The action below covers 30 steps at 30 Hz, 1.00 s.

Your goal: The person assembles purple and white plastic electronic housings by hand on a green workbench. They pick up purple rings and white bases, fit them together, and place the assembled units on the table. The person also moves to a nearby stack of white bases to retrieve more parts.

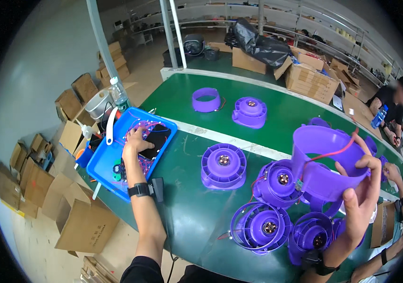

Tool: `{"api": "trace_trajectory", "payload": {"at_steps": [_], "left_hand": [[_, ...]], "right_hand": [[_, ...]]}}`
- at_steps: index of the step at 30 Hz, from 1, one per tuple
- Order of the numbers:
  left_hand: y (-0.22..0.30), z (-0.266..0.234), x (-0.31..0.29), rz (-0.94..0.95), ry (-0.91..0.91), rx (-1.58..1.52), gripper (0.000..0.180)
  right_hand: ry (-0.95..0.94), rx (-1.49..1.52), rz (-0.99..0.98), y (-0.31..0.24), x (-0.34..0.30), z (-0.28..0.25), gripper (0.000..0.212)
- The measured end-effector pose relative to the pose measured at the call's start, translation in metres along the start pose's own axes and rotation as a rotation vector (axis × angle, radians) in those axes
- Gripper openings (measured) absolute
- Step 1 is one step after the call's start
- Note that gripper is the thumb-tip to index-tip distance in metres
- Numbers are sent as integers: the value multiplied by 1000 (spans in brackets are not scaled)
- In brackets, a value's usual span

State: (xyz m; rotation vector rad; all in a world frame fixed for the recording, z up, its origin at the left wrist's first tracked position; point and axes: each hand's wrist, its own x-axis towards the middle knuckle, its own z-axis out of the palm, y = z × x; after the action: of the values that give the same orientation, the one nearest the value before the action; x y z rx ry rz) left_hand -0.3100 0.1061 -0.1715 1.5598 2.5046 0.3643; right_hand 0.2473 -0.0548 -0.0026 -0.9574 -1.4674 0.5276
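Purple moulded plastic makes up the ring-shaped housing [326, 155] that the right hand [361, 198] holds up, thumb on the near wall and fingers curled over the rim, so the hand is clamped on it. It looks light and stiff but thin-walled, and the red wire [340, 150] running across its mouth seems the fragile part; the rim and outer wall look like the safest hold, well away from that wire. Just below the housing sit several purple fan bases [223, 165] with metal hubs, standing on the green table [187, 207]. Far to the left of the housing, the left hand [135, 141] rests with loosely bent fingers in a blue tray [104, 165], touching a tangle of thin wires [142, 129] beside a black flat piece [155, 140]. Beyond the table lie cardboard boxes [310, 78] and shelving; another person's hand shows at the right.
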Motion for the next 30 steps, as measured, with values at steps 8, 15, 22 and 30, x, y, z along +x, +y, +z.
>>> {"api": "trace_trajectory", "payload": {"at_steps": [8, 15, 22, 30], "left_hand": [[-2, -16, -6, 96, -115, -62, 58], [5, -18, -12, 78, -91, -14, 63], [1, -8, -3, 72, -25, 38, 62], [9, -14, -6, 81, 20, -70, 45]], "right_hand": [[32, -103, -38, 1, 0, 1, 70], [6, -128, -52, 3, 1, -3, 68], [-10, -162, -44, 2, 1, -5, 68], [-17, -108, 5, 3, -1, -3, 66]]}}
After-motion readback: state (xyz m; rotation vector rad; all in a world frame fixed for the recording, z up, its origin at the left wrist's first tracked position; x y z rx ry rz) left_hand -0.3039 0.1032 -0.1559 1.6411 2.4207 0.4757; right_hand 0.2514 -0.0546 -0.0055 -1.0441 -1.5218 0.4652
